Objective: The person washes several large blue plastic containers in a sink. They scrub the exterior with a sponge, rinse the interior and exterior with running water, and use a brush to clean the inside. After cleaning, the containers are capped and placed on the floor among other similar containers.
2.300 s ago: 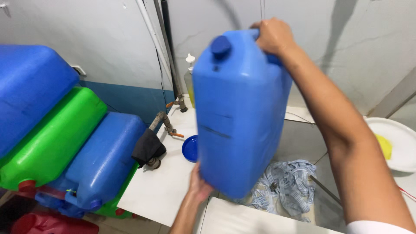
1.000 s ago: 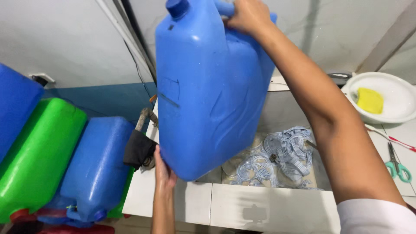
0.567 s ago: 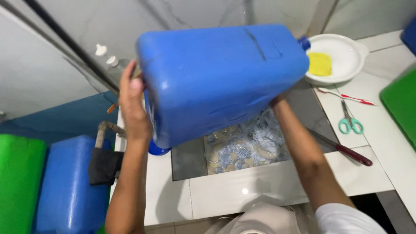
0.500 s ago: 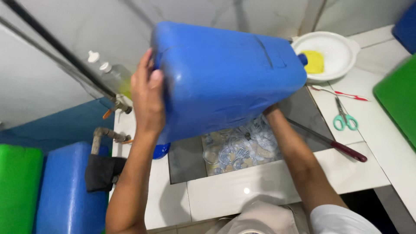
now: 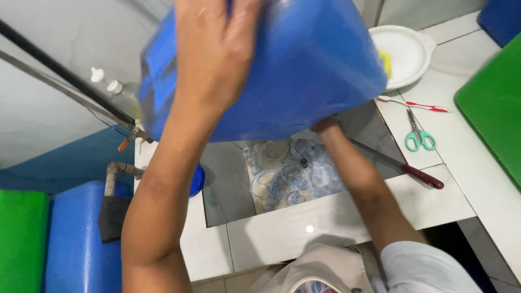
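Observation:
A large blue plastic jerrycan [image 5: 304,65] lies tipped on its side in the air above a grey sink [image 5: 222,179]. My left hand [image 5: 214,49] presses flat against its near face at the top. My right hand [image 5: 325,127] supports it from underneath; its fingers are mostly hidden by the can. A patterned blue and white cloth [image 5: 290,173] lies in the sink below the can.
A white bowl [image 5: 407,51] holding something yellow sits at the back right. Green-handled scissors [image 5: 418,135], a red and white toothbrush [image 5: 415,103] and a red-handled knife [image 5: 404,168] lie on the tiled counter. A green board [image 5: 494,103] is right; blue [image 5: 81,244] and green [image 5: 21,239] drums left.
The jerrycan has gone from upright to lying on its side over the sink and closer to the camera. My left hand moved from its bottom to its near face.

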